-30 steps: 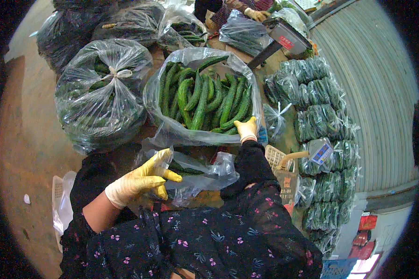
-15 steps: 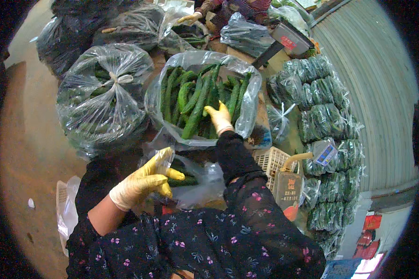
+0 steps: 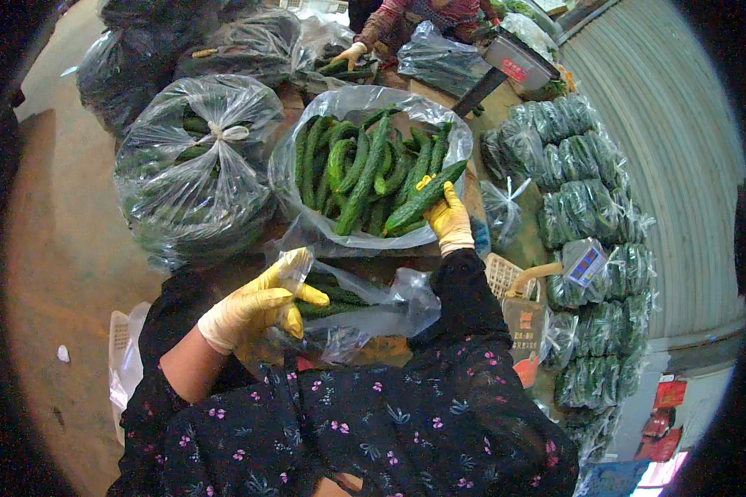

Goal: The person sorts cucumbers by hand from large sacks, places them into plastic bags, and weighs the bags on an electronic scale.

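My right hand (image 3: pixel 448 222), in a white glove with yellow fingers, is closed around a dark green cucumber (image 3: pixel 413 209). It lifts this one tilted over the right front rim of a large clear bag (image 3: pixel 283 178) lined open and full of loose cucumbers (image 3: pixel 352 178). Lower and to the left, my left hand (image 3: pixel 261 300) in a matching glove grips the edge of a small clear plastic bag (image 3: pixel 423 302), a fold of film standing up past its fingers. Several cucumbers (image 3: pixel 331 294) lie inside that small bag, partly hidden by the film and my hand.
A big tied bag of cucumbers (image 3: pixel 199 186) stands left. Scales (image 3: pixel 518 62) rise at the back right; another scale display (image 3: pixel 584 263) and a basket (image 3: pixel 499 277) are nearer. Stacked bagged cucumbers (image 3: pixel 584 207) line the right. Across from me, another person's gloved hand (image 3: pixel 352 55) touches cucumbers.
My right hand has come up out of the large bag, toward the right, with a cucumber in it. My left hand keeps its hold on the small bag. The other person's hand moved down onto cucumbers.
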